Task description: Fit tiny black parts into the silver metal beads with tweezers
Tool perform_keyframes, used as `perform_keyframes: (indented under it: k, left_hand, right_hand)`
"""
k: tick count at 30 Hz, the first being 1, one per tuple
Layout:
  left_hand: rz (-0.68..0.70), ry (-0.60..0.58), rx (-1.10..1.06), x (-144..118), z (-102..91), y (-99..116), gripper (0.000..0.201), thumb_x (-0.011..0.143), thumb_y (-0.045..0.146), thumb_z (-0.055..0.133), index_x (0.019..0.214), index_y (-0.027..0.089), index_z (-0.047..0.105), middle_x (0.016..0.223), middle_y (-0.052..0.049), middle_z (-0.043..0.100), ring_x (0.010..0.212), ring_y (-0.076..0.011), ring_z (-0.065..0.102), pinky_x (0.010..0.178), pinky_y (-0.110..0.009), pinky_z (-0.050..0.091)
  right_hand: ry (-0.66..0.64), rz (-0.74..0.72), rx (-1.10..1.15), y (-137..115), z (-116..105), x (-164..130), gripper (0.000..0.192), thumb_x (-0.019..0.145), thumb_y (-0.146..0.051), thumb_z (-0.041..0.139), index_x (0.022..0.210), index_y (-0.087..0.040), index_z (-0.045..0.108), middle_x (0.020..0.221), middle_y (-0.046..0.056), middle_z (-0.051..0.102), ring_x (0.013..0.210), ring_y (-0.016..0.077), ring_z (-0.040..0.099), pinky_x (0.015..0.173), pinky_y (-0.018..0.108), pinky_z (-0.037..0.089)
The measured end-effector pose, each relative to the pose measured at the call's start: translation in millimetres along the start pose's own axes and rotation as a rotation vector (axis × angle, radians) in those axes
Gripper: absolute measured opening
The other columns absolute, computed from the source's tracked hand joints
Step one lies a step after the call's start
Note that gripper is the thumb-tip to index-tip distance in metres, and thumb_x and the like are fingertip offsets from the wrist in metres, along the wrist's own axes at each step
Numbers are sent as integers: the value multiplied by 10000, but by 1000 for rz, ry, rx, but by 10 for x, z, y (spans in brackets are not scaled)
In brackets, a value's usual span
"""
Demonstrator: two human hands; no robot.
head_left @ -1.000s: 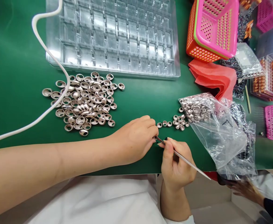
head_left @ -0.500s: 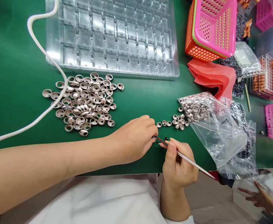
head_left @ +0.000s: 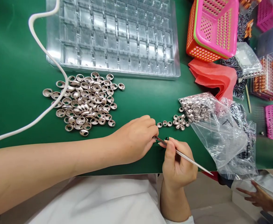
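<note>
**Two hands meet over one tiny piece**

The left hand [head_left: 136, 140] lies on the green counter [head_left: 15, 62], fingers curled and pressed together at the tips. They seem to pinch one small metal piece, but it is almost hidden, so I cannot be sure what it is. The right hand [head_left: 177, 163] is just beside it, on the near right. It pinches a thin metal stick [head_left: 185, 157] like a pencil. The stick is long and slanted: its back end points near and right, and its tip points far and left, straight at the left fingertips. Tip and fingertips are touching or almost touching.

More little rings [head_left: 174, 123] lie in a short row just past the hands, on the far side and a bit right. They spill from a clear bag [head_left: 217, 133]. The right hand is nearer to them. A big pile of shiny cups [head_left: 85, 102] sits far left of the hands, well apart, with a white cable [head_left: 57, 67] lying across it. Beyond that is a clear tray [head_left: 113, 37].
</note>
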State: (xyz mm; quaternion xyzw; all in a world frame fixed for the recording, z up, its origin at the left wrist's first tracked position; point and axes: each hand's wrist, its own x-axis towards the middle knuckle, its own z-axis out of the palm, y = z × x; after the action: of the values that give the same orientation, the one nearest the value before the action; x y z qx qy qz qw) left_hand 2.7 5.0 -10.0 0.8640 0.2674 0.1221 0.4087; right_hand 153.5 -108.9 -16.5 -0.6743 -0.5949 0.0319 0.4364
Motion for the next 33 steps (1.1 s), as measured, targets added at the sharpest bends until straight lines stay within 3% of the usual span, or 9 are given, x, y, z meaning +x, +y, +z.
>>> perform_keyframes:
  k: [8,15,23,33]
  left_hand:
    - [-9,-13,14,-5,-8,9,75,902,80,607,906,134,659,888,-45,622,848,-200,520,685,-317,418]
    - [4,8,16,-18,8,5,86,909,78,592,908,127,663,880,-46,620,841,-199,517,696,-323,424]
    - [17,5,26,-15,21,3,102,915,80,577,911,117,672,872,-53,614,836,-204,511,688,-329,429]
    - [16,-19,43,-2,21,9,142,915,67,535,895,118,666,870,-60,606,831,-214,501,695,-349,439]
  right_hand:
    - [5,23,-61,21,3,-26,191,907,-147,692,1079,-230,689,868,10,756,666,128,727,588,242,602]
    - [-73,39,-87,-5,-34,-20,183,921,-166,680,1095,-219,671,849,11,749,683,122,726,610,227,594]
    - [-179,-47,-104,-47,-70,83,179,934,-132,641,1101,-197,640,808,15,727,691,122,709,599,221,584]
    - [-194,-178,-163,-71,-20,193,145,944,-110,590,1062,-192,605,755,9,667,639,129,656,585,256,573]
